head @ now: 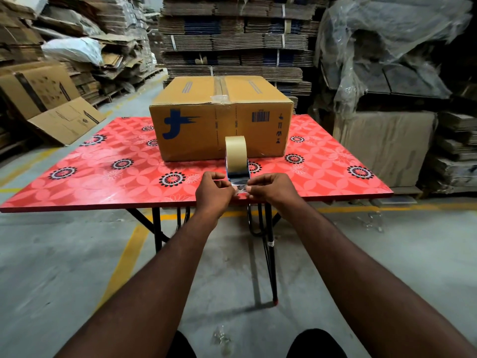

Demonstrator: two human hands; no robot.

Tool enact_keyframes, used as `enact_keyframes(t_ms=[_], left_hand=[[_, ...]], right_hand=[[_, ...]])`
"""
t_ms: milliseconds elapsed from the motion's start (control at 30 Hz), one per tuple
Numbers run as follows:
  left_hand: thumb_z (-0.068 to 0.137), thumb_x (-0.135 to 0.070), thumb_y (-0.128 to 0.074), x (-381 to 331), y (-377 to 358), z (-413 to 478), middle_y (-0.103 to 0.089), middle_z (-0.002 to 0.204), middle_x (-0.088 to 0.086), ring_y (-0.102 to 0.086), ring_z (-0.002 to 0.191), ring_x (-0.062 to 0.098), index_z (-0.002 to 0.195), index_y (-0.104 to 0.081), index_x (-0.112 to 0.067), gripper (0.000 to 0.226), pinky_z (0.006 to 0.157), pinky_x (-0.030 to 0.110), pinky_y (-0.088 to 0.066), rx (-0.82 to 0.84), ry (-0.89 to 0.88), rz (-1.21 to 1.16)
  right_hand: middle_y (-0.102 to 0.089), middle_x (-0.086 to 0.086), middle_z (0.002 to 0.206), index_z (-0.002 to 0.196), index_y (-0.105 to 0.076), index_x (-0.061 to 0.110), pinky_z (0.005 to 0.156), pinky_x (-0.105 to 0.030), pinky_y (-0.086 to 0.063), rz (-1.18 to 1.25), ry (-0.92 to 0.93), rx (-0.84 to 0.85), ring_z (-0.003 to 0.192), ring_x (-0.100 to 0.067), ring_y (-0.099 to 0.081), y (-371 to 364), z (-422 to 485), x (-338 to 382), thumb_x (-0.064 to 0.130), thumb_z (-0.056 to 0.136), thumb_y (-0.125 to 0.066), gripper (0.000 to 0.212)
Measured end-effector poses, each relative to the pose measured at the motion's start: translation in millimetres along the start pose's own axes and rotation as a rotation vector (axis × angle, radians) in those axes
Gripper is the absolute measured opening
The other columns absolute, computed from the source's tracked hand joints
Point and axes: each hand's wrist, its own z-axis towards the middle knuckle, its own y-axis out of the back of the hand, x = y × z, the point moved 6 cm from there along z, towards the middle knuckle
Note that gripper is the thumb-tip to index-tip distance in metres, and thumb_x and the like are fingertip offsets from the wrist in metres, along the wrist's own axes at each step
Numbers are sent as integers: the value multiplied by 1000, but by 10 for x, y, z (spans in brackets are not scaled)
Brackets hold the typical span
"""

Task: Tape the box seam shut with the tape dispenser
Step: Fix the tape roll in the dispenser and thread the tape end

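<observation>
Red floral folding table (pixel 103 182) on black legs, strapped flat cardboard stacks (pixel 232 34) far behind, loose cartons (pixel 51 104) far left, plastic-wrapped bundles (pixel 387 47) right, yellow floor lines (pixel 124 264)

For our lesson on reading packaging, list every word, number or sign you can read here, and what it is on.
No words or numbers can be read.
Box: a dark blue logo mark, a barcode with digits too small to read, and handling symbols, blurred.
Flattened cartons at the left: print too blurred to read.

Both hands' fingers (pixel 233 191) on tape dispenser (pixel 237 164)
</observation>
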Motion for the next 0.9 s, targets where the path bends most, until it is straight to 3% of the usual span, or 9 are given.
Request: enact_keyframes(t_ms=[300, 400, 500, 600, 700, 833, 900], left_hand=[[76, 0, -71, 21, 62, 34, -66, 99, 4, -68, 90, 23, 100, -53, -25, 39, 80, 41, -58, 132, -43, 23], [80, -2, -69, 20, 115, 58, -68, 104, 9, -70, 87, 23, 98, -53, -27, 34, 81, 42, -59, 140, -67, 65], [84, -2, -65, 7, 168, 111, -68, 104, 14, -73, 82, 27, 99, -54, -22, 28, 82, 46, -60, 96, -67, 45], [89, -3, -64, -64, 171, 176, -66, 97, 10, -74, 78, 25, 106, -54, -16, 23, 81, 49, -60, 72, -88, 72], [89, -7, -64, -183, 115, 254, -65, 98, 4, -70, 81, 21, 111, -57, -14, 24, 79, 48, -60, 41, -137, 141], [93, -22, -63, -320, -4, 361, -63, 121, 1, -66, 99, 22, 127, -56, -16, 36, 85, 43, -59, 100, -140, 268], [95, -22, -60, -368, -75, 404, -60, 122, -3, -62, 107, 22, 133, -54, -16, 39, 92, 43, -55, 158, -149, 342]], right_hand=[[-63, -18, 81, 90, -63, -5, 65, -29, -62, 41, -103, 90, 72, -27, -67, 69, -37, 64, -29, 80, -56, 26], [-63, -18, 80, 93, -60, -3, 67, -29, -62, 28, -115, 118, 72, -26, -68, 90, -18, 87, -23, 83, -60, 22], [-68, -18, 80, 90, -61, -1, 67, -29, -61, -55, -136, 96, 68, -24, -70, 126, 28, 120, -3, 90, -65, 5], [-69, -17, 87, 96, -63, 0, 65, -34, -61, -263, -74, -73, 69, -23, -69, 217, 156, 168, 15, 91, -70, 18], [-70, -10, 90, 94, -65, 10, 76, -43, -62, -476, 36, -188, 85, -28, -71, 185, 272, 249, 30, 83, -76, 26], [-60, -2, 115, 128, -55, 12, 89, -39, -55, -503, 64, -99, 107, -22, -61, -32, 354, 320, 37, 83, -78, 56], [-60, -4, 125, 137, -50, 13, 97, -41, -53, -452, 67, -38, 114, -22, -59, -119, 404, 315, 32, 83, -79, 64]])
